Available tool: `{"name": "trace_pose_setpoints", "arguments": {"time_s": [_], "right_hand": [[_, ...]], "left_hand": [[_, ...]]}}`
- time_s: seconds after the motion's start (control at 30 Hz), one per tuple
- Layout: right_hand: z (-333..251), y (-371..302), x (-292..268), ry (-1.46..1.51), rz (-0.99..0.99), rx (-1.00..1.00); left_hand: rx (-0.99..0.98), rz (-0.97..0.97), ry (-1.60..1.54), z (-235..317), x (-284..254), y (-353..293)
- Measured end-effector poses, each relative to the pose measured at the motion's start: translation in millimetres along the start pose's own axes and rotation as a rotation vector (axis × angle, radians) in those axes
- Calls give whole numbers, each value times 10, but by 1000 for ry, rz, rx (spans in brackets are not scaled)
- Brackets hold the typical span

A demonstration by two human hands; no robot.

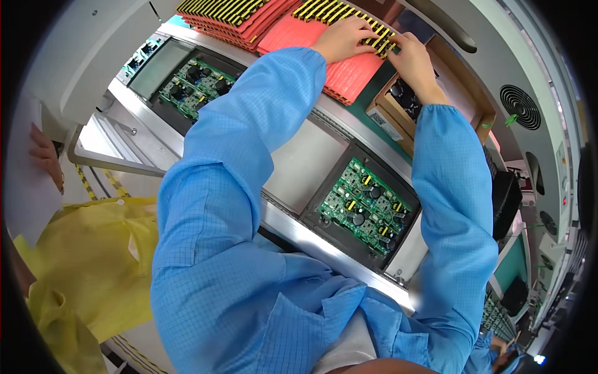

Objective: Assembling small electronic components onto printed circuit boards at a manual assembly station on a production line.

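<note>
At the far side of the bench, both my arms reach to a row of small yellow-and-black components (319, 12) lying on pink foam sheets (299, 38). My left hand (344, 40) lies over the row with its fingers bent and closed at the components near its right end. Close beside it, my right hand (413, 61) pinches at the last components with thumb and forefinger. The fingertips partly hide the pieces they touch. Nearer to me, a green circuit board (362, 207) with black and yellow parts sits in a dark frame (309, 214) on the conveyor.
Another framed circuit board (194, 86) stands to the left. Stacked red foam trays (219, 25) with more components are at the back. A cardboard box (393, 115) holding black parts sits below my right hand. At left is a person in yellow (99, 255) with a hand (45, 156) showing.
</note>
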State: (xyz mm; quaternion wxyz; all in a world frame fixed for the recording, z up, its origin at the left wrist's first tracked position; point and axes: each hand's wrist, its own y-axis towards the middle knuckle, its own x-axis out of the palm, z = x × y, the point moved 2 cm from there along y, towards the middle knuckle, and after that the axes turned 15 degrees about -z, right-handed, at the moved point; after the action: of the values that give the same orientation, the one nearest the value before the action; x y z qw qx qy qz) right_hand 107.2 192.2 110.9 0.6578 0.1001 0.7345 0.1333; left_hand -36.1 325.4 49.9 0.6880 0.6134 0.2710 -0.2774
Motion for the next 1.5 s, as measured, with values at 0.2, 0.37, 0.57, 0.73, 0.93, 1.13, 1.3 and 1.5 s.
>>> {"name": "trace_pose_setpoints", "arguments": {"time_s": [0.2, 0.37, 0.57, 0.73, 0.93, 1.13, 1.3, 1.5], "right_hand": [[-83, 118, 348, -116, -87, 88], [-292, -25, 290, -185, -82, 192], [-351, -86, 340, -43, 58, 190], [-331, -829, -345, 104, 144, -4], [7, -3033, -1226, 67, 148, 184], [543, -5409, -1810, 25, 35, 986], [726, -6648, -1659, 92, -88, 1074], [914, -6900, -1458, 135, -96, 1054]], "left_hand": [[-26, -13, 86, 121, 35, -22], [-24, 6, 114, 211, 48, -48], [8, -21, 42, 151, 13, -89], [-72, -155, -58, 174, 45, -14], [-42, -142, -8, 20, 167, -56], [32, -177, 10, -4, 107, 11], [43, -209, 42, 169, 165, 84], [81, -232, -10, -62, 203, 88]]}}
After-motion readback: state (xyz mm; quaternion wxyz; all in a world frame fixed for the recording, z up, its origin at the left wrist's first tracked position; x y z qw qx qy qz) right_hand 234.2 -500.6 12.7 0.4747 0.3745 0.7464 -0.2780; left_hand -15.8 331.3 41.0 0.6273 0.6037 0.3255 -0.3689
